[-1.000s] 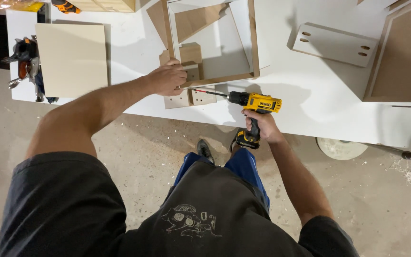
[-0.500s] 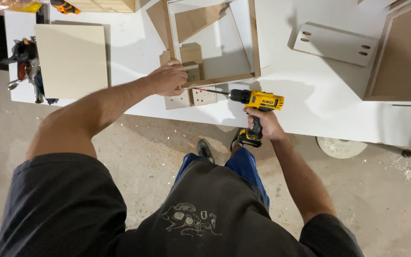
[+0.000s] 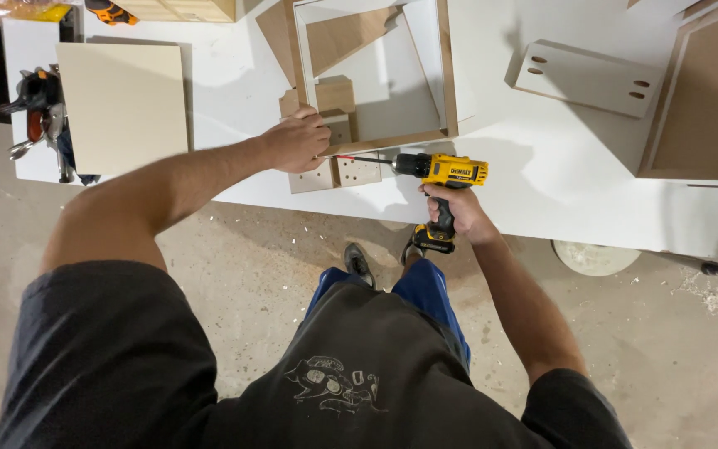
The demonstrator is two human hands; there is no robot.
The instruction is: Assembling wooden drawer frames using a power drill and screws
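Head view, looking straight down over the person's shoulders and dark shirt. Just above the centre of the frame, the right hand [image 3: 457, 214] is wrapped closed around the grip of a yellow and black cordless drill [image 3: 442, 175], which lies level with its long bit [image 3: 362, 159] pointing toward the left of the frame, into the lower edge of an open wooden frame [image 3: 446, 75]. Holding the drill sideways lines the bit up with the thin edge of the board rather than its face.

The left hand [image 3: 297, 140] sits left of the bit tip, fingers curled and pressed down on the frame's lower left corner and the small wooden blocks [image 3: 336, 93] there, apparently to keep the piece from sliding under the drill's push. Small pale drilled pieces [image 3: 357, 171] lie at the bench's near edge, right under the bit.

The white bench [image 3: 542, 183] fills the top of the frame. A pale square panel [image 3: 122, 104] lies at upper left, with clamps or hand tools [image 3: 39, 116] beside it at the bench's left end. A white strip with holes [image 3: 585, 79] rests at upper right, and a brown board [image 3: 704, 100] at far right. Below is the concrete floor [image 3: 276, 274], with a shoe [image 3: 359, 264] showing.
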